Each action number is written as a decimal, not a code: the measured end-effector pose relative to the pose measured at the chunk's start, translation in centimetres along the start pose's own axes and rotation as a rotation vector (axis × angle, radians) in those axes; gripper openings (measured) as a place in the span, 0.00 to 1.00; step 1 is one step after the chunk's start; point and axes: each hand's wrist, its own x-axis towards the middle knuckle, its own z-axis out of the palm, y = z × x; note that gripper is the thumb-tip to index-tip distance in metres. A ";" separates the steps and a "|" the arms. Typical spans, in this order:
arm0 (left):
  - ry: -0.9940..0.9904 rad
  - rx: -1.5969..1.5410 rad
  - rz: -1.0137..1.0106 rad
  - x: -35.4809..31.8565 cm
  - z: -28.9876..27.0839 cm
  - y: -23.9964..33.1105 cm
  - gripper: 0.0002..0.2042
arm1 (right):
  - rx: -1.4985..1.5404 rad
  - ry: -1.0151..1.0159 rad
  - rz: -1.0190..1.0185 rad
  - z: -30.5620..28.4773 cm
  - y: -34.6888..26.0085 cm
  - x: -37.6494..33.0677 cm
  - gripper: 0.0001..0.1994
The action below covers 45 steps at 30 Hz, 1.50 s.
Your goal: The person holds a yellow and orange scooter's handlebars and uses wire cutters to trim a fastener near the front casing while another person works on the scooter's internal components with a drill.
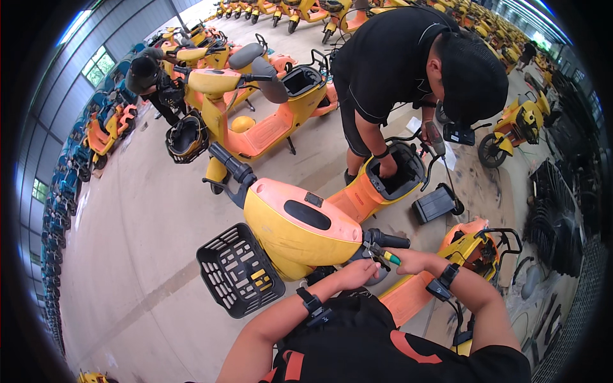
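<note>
Black shirt [357, 348] foremost, right hand [412, 261] grips green-yellow tool [391, 258] beside the handlebar [391, 240]

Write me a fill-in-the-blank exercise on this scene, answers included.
1. The right hand holds a tool coloured yellow and ____.
2. The basket on the nearest scooter is to the ____ of the left hand.
3. The cap on the co-worker opposite is ____.

Missing words: green; left; black.

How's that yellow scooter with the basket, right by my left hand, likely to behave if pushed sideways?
The scooter probably feels heavy, looking bulky and long. It could tip, since its footboard looks narrow. It likely won't flex much, as its smooth front panel looks rigid.
</note>
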 end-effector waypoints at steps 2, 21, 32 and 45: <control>-0.002 -0.036 0.043 -0.6 0.0 -0.8 0.20 | 0.051 -0.035 0.073 0.0 0.7 0.5 0.42; -0.134 -0.161 0.027 1.6 -0.5 -3.6 0.19 | -0.143 -0.029 0.146 -3.2 -6.2 -1.1 0.28; -0.279 -0.015 -0.125 -0.4 -1.1 1.0 0.20 | -0.144 0.025 0.009 -1.7 -3.1 -0.3 0.34; -0.290 0.157 -0.189 2.1 -0.1 1.3 0.19 | 0.060 -0.047 -0.227 -1.8 0.5 1.6 0.35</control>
